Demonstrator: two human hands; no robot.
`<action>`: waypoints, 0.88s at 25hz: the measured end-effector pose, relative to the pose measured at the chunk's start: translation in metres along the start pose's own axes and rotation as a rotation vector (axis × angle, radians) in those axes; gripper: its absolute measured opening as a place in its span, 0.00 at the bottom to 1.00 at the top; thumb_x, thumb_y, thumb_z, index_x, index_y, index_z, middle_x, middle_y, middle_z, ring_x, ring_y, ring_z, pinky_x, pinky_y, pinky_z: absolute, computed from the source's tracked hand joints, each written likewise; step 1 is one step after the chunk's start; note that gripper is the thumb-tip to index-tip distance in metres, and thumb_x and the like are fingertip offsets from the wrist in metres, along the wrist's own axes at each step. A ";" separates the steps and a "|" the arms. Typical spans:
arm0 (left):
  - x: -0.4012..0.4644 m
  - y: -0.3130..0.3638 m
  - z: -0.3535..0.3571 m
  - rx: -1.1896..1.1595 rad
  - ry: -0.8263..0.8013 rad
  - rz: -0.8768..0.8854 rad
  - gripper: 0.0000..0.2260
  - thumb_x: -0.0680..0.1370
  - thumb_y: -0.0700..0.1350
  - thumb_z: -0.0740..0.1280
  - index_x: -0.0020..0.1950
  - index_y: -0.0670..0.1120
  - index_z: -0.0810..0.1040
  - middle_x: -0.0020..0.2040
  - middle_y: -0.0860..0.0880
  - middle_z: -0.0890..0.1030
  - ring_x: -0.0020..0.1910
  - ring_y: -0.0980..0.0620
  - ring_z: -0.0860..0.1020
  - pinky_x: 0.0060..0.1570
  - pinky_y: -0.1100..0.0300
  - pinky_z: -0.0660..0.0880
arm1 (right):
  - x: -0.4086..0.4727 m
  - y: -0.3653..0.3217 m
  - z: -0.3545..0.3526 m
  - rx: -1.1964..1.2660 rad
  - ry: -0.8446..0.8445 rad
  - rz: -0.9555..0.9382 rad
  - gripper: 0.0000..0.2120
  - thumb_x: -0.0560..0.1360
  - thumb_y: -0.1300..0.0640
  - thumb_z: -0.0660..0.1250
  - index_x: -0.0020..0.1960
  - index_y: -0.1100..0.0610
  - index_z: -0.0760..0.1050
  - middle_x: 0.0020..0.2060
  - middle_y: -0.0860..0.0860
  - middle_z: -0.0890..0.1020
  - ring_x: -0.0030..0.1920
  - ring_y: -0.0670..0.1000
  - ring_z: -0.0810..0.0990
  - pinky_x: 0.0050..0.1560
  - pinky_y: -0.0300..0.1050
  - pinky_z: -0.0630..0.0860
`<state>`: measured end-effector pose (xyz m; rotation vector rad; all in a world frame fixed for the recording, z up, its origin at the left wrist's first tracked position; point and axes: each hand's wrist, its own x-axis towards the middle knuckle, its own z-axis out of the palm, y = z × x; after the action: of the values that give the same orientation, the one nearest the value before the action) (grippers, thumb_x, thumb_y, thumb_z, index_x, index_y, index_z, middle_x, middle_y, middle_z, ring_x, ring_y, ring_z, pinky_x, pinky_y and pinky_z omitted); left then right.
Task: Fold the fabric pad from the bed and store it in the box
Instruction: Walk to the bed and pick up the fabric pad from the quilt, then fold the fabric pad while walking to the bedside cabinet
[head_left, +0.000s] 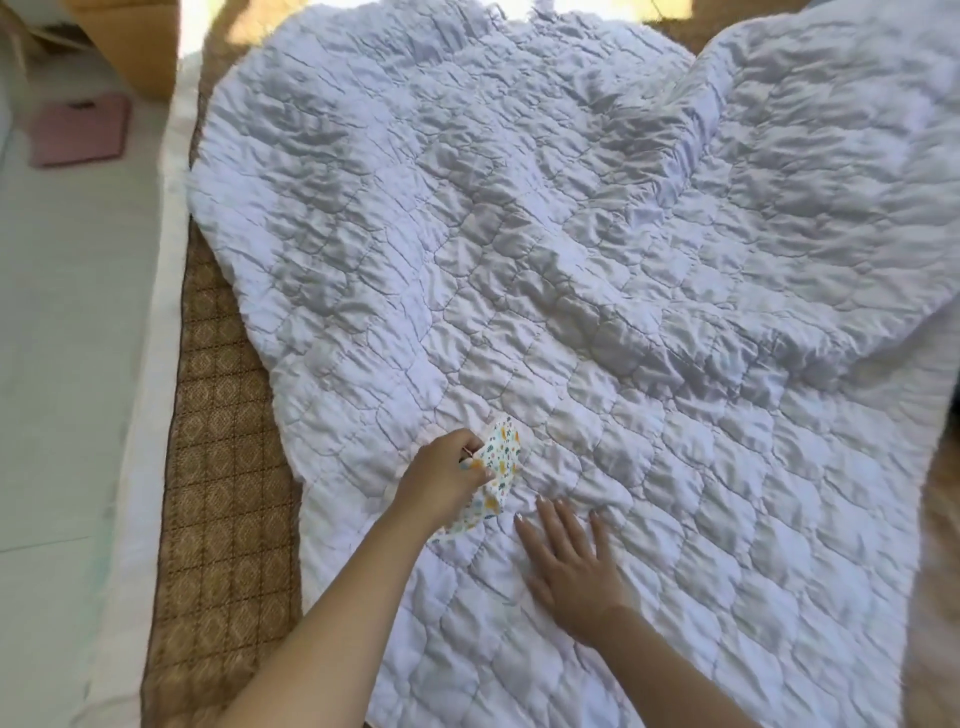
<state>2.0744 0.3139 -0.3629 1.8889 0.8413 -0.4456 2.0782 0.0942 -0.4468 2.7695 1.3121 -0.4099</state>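
A white quilted pad (545, 270) lies spread and crumpled across a bed, covering most of a brown woven mat (223, 493) with a diamond pattern that shows along the pad's left edge. The pad's far right part is lifted and folded over itself. The left hand (447, 475) has its fingers closed on a turned-up corner (498, 467) of the pad, showing a floral underside. The right hand (571, 566) rests flat on the pad just beside that corner, fingers spread and holding nothing. Left of the mat runs a pale strip (156, 364) of the bed's edge, then a light floor (67, 338). A pink flat object (80, 130) lies on the floor at the upper left, near a tan cardboard box (135, 41).
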 end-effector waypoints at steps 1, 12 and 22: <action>-0.016 0.003 -0.006 -0.015 0.008 0.000 0.10 0.74 0.46 0.69 0.53 0.47 0.75 0.62 0.47 0.77 0.63 0.49 0.74 0.49 0.53 0.75 | -0.005 0.000 -0.016 0.002 -0.018 -0.035 0.31 0.78 0.43 0.42 0.76 0.51 0.35 0.77 0.53 0.51 0.76 0.57 0.52 0.66 0.64 0.63; -0.285 0.058 -0.056 -0.068 0.077 0.004 0.07 0.76 0.47 0.67 0.54 0.51 0.76 0.60 0.50 0.74 0.47 0.51 0.75 0.34 0.61 0.72 | -0.104 -0.042 -0.273 0.241 -0.023 -0.328 0.30 0.79 0.46 0.56 0.77 0.48 0.45 0.78 0.50 0.50 0.77 0.51 0.51 0.74 0.50 0.54; -0.501 0.007 -0.090 -0.074 0.209 0.031 0.10 0.71 0.49 0.72 0.46 0.62 0.76 0.49 0.58 0.78 0.46 0.57 0.79 0.40 0.62 0.76 | -0.197 -0.166 -0.377 0.504 -0.288 -0.583 0.10 0.75 0.52 0.68 0.51 0.56 0.78 0.49 0.52 0.81 0.50 0.51 0.77 0.51 0.43 0.72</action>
<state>1.7280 0.2119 -0.0044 1.8986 0.9510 -0.1970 1.9131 0.1108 -0.0217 2.4414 2.1515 -1.2694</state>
